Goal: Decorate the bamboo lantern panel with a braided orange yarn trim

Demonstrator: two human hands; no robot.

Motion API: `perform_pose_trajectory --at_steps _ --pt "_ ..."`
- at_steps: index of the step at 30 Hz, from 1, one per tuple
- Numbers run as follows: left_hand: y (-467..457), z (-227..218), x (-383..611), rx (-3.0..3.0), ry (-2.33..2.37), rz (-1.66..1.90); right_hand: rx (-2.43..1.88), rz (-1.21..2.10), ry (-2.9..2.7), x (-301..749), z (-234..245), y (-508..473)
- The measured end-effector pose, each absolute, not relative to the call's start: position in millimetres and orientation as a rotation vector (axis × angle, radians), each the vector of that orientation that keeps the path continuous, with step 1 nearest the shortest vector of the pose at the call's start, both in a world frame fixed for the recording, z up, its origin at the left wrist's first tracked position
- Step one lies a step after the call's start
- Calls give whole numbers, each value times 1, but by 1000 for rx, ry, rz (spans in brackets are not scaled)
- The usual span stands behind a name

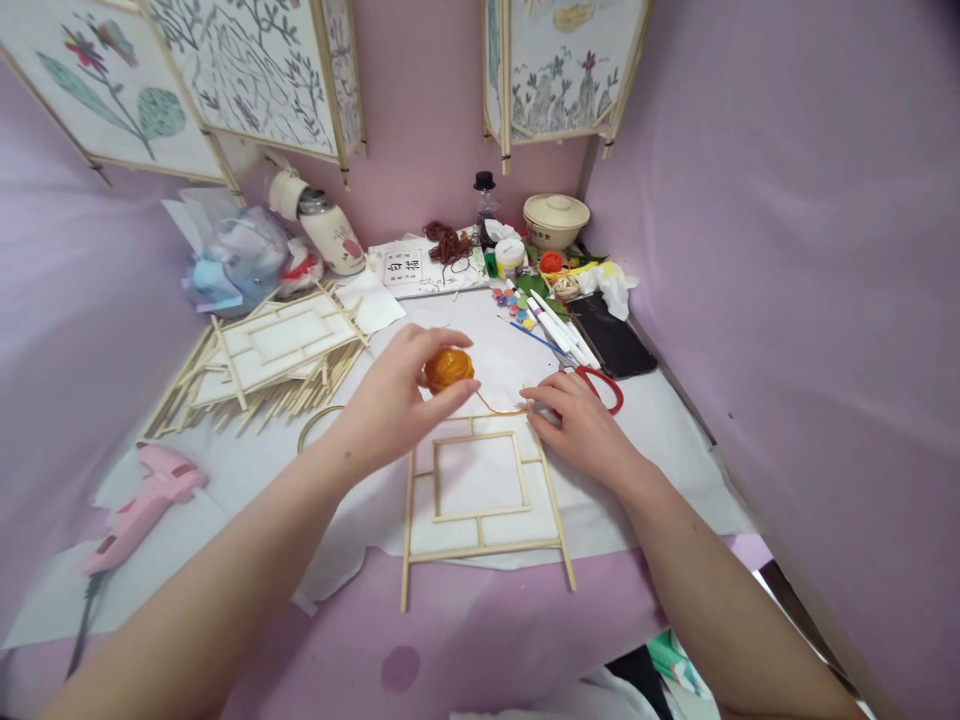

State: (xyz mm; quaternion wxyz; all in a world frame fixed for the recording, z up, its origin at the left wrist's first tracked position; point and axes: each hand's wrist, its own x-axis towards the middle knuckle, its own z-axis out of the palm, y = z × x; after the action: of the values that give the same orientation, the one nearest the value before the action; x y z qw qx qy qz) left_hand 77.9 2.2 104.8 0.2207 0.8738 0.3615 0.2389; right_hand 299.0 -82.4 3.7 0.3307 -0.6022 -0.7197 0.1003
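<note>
My left hand (409, 395) is closed around a ball of orange-yellow cord (448, 371), held above the far side of a wooden stick frame (480, 548). A strand of the cord (495, 409) runs from the ball to the fingers of my right hand (574, 415). Those fingers are pinched at the frame's far right corner, on the strand or the stick end; their exact contact is too small to make out. The frame lies flat, with a smaller rectangle of sticks inside it and white paper beneath.
Red-handled scissors (604, 390) lie just beyond my right hand, near a black phone (613, 335) and white pens (555, 325). At left are a pink glue gun (146, 505) and stacked stick frames (277, 345). A bottle (330, 235) stands behind. Painted lanterns (570, 75) hang overhead.
</note>
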Motion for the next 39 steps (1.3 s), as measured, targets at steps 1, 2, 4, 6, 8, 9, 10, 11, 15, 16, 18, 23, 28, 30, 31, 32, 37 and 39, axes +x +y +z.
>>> perform_pose_trajectory --at_steps 1,2,4,6,8,9,10,11,15,16,18,23,28,30,31,32,37,39 --pt "-9 104 76 2396 966 630 -1566 269 -1883 299 4 -82" --pt "-19 100 74 2373 945 584 -1560 277 -1889 299 4 -82" --pt "-36 86 70 2352 934 494 -1556 285 -1901 299 4 -82" --pt "-50 69 65 2345 916 405 -1558 288 -1902 299 4 -82" --pt "-60 54 60 2330 895 295 -1558 289 -1894 299 3 -81" --pt "-63 49 58 2325 884 250 -1557 289 -1888 299 3 -81" --pt "-64 46 57 2327 865 214 -1556 290 -1883 299 3 -82" --pt "-64 45 56 2335 841 196 -1555 289 -1878 299 3 -82" --pt "-43 50 64 2380 860 317 -1560 284 -1875 300 3 -82" --pt "-34 50 70 2402 909 381 -1561 281 -1877 300 4 -82" --pt "-18 49 84 2488 993 430 -1562 282 -1877 300 4 -82" --pt "4 34 116 2642 973 318 -1569 308 -1873 301 6 -83" --pt "5 29 127 2660 916 271 -1582 319 -1877 301 9 -84" --pt "5 28 127 2669 907 280 -1581 328 -1887 300 11 -84" --pt "5 28 128 2676 903 289 -1580 332 -1891 299 12 -84" --pt "5 28 128 2683 901 298 -1581 333 -1893 299 12 -84" --pt "4 27 133 2711 924 289 -1578 326 -1916 300 12 -84" --pt "4 27 135 2716 944 276 -1586 310 -1926 301 12 -84"
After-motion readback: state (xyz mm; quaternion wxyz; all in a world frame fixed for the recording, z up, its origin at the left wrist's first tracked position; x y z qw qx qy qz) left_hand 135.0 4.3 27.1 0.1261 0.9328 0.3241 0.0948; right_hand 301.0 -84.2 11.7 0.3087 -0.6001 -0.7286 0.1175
